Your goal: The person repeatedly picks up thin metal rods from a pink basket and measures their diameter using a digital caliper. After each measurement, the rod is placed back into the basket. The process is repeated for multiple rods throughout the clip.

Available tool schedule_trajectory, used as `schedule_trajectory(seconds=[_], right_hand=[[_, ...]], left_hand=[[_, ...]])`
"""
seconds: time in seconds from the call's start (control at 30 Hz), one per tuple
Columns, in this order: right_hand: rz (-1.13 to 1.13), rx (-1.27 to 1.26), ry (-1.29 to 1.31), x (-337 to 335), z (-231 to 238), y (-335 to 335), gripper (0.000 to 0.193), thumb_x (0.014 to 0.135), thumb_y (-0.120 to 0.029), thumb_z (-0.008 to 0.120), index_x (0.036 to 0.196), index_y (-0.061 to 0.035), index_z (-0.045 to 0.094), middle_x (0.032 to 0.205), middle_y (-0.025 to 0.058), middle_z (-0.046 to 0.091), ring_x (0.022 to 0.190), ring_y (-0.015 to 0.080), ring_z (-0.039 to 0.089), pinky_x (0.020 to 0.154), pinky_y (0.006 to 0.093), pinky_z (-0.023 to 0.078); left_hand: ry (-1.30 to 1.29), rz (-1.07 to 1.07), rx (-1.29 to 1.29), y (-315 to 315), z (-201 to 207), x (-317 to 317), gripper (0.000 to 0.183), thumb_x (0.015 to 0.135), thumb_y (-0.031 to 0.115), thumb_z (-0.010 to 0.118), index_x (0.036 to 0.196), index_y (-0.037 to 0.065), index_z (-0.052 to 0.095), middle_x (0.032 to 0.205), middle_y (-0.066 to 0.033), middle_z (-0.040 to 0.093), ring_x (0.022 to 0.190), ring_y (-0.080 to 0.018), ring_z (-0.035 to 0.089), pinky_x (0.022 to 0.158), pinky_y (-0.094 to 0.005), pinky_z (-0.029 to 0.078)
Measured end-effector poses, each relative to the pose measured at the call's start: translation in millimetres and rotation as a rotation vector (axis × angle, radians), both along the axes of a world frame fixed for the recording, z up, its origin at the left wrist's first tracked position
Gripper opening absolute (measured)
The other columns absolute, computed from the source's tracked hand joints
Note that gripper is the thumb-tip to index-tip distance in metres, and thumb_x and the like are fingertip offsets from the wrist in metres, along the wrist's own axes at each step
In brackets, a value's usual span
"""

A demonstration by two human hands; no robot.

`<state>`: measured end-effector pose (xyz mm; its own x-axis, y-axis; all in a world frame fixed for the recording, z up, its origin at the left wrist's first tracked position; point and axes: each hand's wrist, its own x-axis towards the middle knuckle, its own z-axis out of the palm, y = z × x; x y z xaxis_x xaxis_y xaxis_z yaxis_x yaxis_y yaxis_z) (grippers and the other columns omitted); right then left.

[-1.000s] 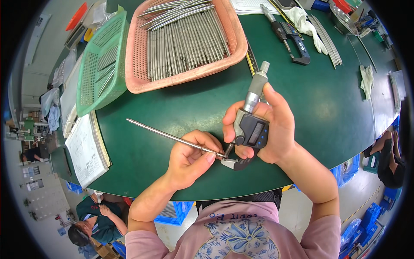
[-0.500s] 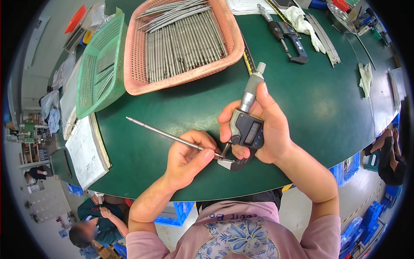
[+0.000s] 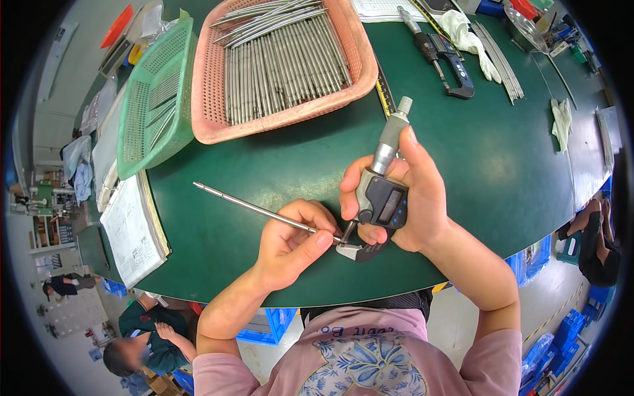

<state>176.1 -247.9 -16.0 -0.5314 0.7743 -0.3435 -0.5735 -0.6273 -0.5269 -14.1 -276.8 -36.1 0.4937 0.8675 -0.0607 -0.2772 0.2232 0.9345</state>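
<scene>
My left hand (image 3: pixel 289 247) pinches a slim metal rod (image 3: pixel 247 207) near its right end. The rod slants up to the left over the green table. My right hand (image 3: pixel 422 191) is wrapped round a digital micrometer (image 3: pixel 385 199), its thimble pointing up and away. The rod's right end sits at the micrometer's jaws, between spindle and anvil; whether both faces touch it is too small to tell. Beyond my hands, a pink basket (image 3: pixel 284 125) holds many similar rods, some lying crosswise on top. Left of it stands a green basket (image 3: pixel 125 142) with fewer rods.
A second micrometer (image 3: pixel 452 72) lies at the back right, near white gloves (image 3: pixel 462 32) and a bundle of thin rods (image 3: pixel 498 63). Papers (image 3: pixel 134 231) lie at the left table edge. Another glove (image 3: pixel 561 123) is far right. A co-worker (image 3: pixel 155 336) sits at lower left.
The micrometer and my right hand have shifted slightly to the right. My left hand still holds the rod, having moved a little the same way.
</scene>
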Motion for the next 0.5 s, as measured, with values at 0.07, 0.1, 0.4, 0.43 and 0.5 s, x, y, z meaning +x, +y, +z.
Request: schedule_trajectory(seconds=[0.07, 0.1, 0.4, 0.43, 0.5], right_hand=[[-0.005, 0.004, -0.006, 0.0, 0.0, 0.4, 0.075, 0.079, -0.069, 0.023, 0.082, -0.0002, 0.055, 0.067, 0.0116, 0.058, 0.04, 0.0152, 0.046, 0.04, 0.0239, 0.039], [-0.007, 0.006, -0.009, 0.0, 0.0, 0.4, 0.075, 0.079, -0.069, 0.024, 0.081, -0.0004, 0.055, 0.067, 0.0117, 0.058, 0.04, 0.0151, 0.046, 0.04, 0.0238, 0.039], [-0.021, 0.037, -0.03, -1.7, -1.3, -0.6, 0.075, 0.083, -0.066, 0.018, 0.087, 0.0007, 0.053, 0.068, 0.011, 0.058, 0.041, 0.015, 0.046, 0.04, 0.0238, 0.039], [-0.017, 0.036, -0.028, -1.8, -2.4, -0.2, 0.076, 0.083, -0.066, 0.017, 0.088, 0.0011, 0.053, 0.068, 0.0112, 0.058, 0.041, 0.0152, 0.046, 0.04, 0.0238, 0.039], [-0.008, 0.033, -0.025, -1.4, -5.3, 1.7, 0.077, 0.083, -0.065, 0.014, 0.091, 0.0018, 0.051, 0.068, 0.0115, 0.058, 0.041, 0.0155, 0.046, 0.041, 0.0239, 0.039]], left_hand=[[-0.001, 0.001, -0.001, -0.2, -1.2, 0.1, 0.009, 0.084, 0.006, 0.055, 0.089, 0.001, 0.049, 0.086, -0.0072, 0.055, 0.078, -0.01, 0.051, 0.068, -0.0235, 0.04], [-0.006, 0.011, -0.001, -0.3, -1.1, 0.7, 0.009, 0.083, 0.005, 0.055, 0.089, 0.001, 0.049, 0.086, -0.0071, 0.055, 0.077, -0.0099, 0.051, 0.068, -0.0232, 0.041], [0.006, 0.038, -0.027, 0.4, -1.6, 0.8, 0.011, 0.08, 0.001, 0.059, 0.087, 0.002, 0.05, 0.084, -0.0064, 0.056, 0.075, -0.0099, 0.053, 0.066, -0.0219, 0.042], [0.007, 0.03, -0.019, 1.2, -2.0, 0.6, 0.011, 0.081, 0.001, 0.059, 0.087, 0.002, 0.049, 0.084, -0.0065, 0.055, 0.075, -0.01, 0.053, 0.067, -0.0223, 0.043], [0.0, 0.024, -0.019, 1.0, -1.6, 0.6, 0.012, 0.08, 0.001, 0.059, 0.088, 0.002, 0.049, 0.085, -0.0066, 0.055, 0.076, -0.0104, 0.053, 0.068, -0.023, 0.043]])
